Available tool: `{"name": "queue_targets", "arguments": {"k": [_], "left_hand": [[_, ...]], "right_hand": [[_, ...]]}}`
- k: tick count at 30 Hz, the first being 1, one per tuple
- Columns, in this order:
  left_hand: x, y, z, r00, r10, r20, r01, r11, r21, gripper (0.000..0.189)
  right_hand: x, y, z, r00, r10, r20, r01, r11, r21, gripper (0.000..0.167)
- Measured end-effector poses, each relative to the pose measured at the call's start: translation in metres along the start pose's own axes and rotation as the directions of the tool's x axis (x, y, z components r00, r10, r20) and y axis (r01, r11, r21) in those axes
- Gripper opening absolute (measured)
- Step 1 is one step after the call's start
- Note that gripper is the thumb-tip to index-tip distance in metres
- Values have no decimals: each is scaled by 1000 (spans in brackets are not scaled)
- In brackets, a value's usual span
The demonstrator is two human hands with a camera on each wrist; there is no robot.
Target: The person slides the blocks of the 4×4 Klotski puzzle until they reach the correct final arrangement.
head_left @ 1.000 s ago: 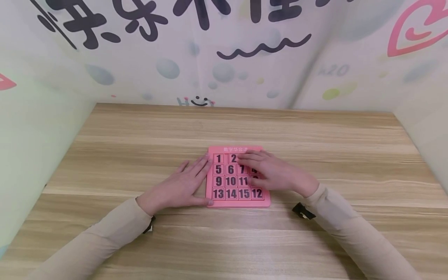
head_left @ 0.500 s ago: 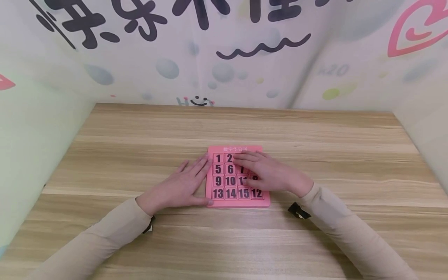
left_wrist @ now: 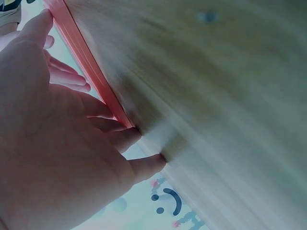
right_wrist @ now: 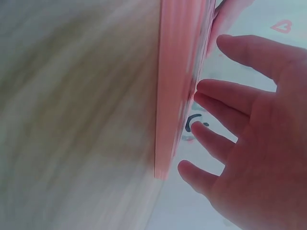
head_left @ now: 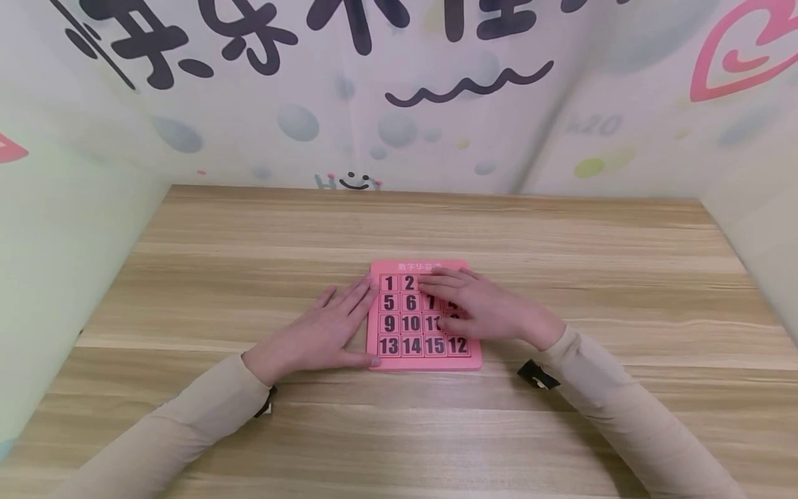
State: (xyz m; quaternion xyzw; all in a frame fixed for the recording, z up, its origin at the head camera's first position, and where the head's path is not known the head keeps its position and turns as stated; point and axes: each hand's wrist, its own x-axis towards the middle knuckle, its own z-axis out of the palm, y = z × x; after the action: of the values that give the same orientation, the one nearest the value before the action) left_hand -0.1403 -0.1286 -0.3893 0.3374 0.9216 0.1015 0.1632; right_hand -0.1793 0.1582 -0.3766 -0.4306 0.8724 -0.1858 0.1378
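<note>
A pink sliding number puzzle [head_left: 424,362] lies flat on the wooden table, with black numbers on its square tiles. My left hand [head_left: 318,336] rests beside its left edge, fingers straight, the thumb at the lower left corner. In the left wrist view, fingertips [left_wrist: 127,139] touch the puzzle's side. Over the upper right tiles reaches my right hand [head_left: 492,305], fingers extended, hiding the tile right of the 2 tile [head_left: 409,283] and partly covering the 7, 4 and 11. The right wrist view has its fingers [right_wrist: 225,91] at the puzzle's face; whether every fingertip touches cannot be told.
The wooden table [head_left: 249,235] extends around the puzzle on all sides. Behind it stands a white wall [head_left: 436,152] printed with black lettering, bubbles and a smiley. Side walls close off left and right. A black wrist strap [head_left: 538,374] hangs under the right sleeve.
The 2 tile has slid left against the 1 tile. My right hand went left, then back slightly right. The left hand and the puzzle's frame have stayed put.
</note>
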Motion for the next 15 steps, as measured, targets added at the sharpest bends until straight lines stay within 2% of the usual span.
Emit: {"name": "queue_targets", "arguments": {"k": [15], "left_hand": [[0,0,-1,1000,4,-9,-4,1000,-2,105]], "right_hand": [[-12,13,-7,999,-17,-43,18,1000,9,55]]}}
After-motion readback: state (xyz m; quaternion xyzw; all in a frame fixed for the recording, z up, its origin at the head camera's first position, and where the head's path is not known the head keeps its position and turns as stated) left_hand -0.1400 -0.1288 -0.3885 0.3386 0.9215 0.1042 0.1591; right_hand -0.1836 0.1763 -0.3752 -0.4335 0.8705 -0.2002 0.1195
